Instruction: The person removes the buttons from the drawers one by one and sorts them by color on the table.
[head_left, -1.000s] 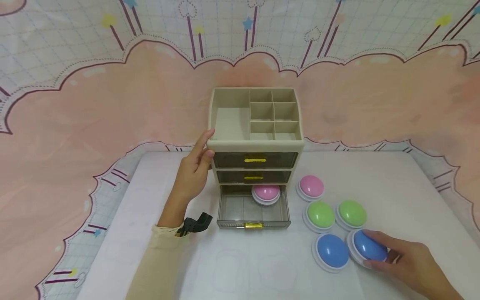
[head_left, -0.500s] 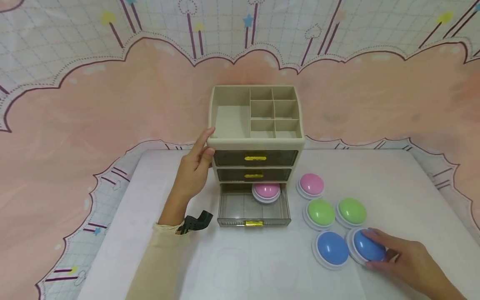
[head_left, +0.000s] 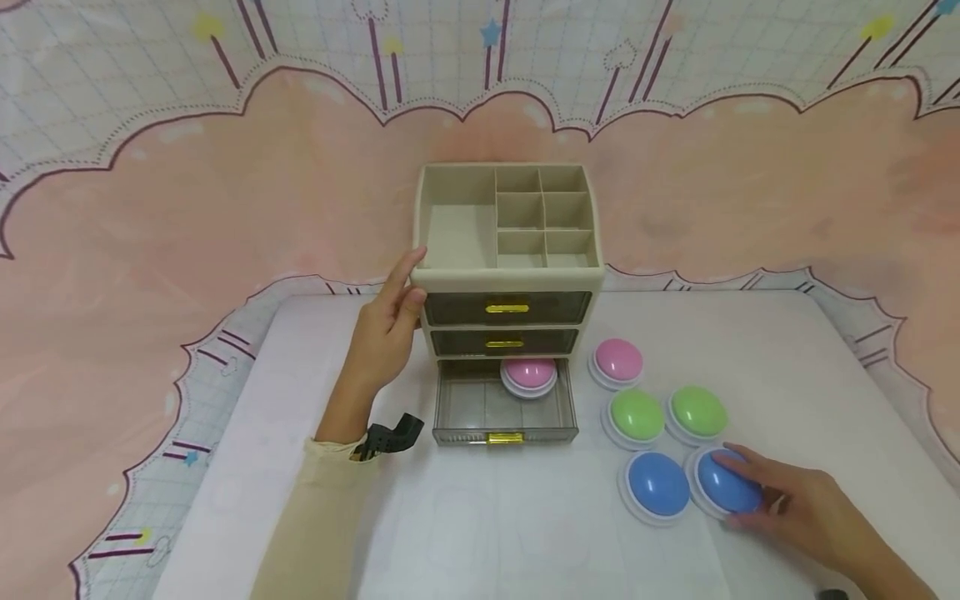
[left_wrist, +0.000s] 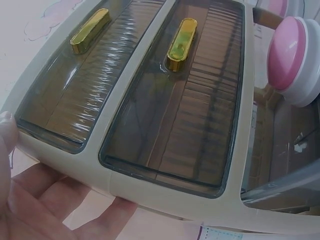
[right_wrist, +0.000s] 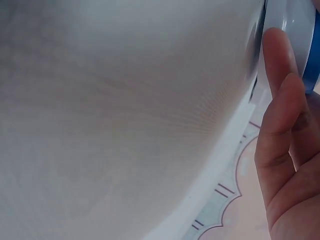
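A beige drawer organizer [head_left: 507,279] stands at the back middle, its lowest smoky drawer [head_left: 465,408] pulled out with a pink button [head_left: 529,375] inside. My left hand [head_left: 382,342] grips the organizer's left side. In the left wrist view, its thumb is at the front edge and its fingers [left_wrist: 65,200] lie along the side. At the right, my right hand [head_left: 802,504] holds a blue dome-topped button [head_left: 726,485] between thumb and fingers. That button sits beside another blue button [head_left: 657,485]. The right wrist view shows fingers against its white base [right_wrist: 290,25].
Two green buttons [head_left: 636,416] sit behind the blue pair, and another pink button [head_left: 618,361] is farther back, right of the open drawer. The white tabletop [head_left: 525,517] ends in front of a patterned cloth [head_left: 712,192].
The head view has shifted, so the scene sits slightly higher in it. The blue button in my right hand is a touch nearer its blue neighbour. My left hand keeps its place on the organizer.
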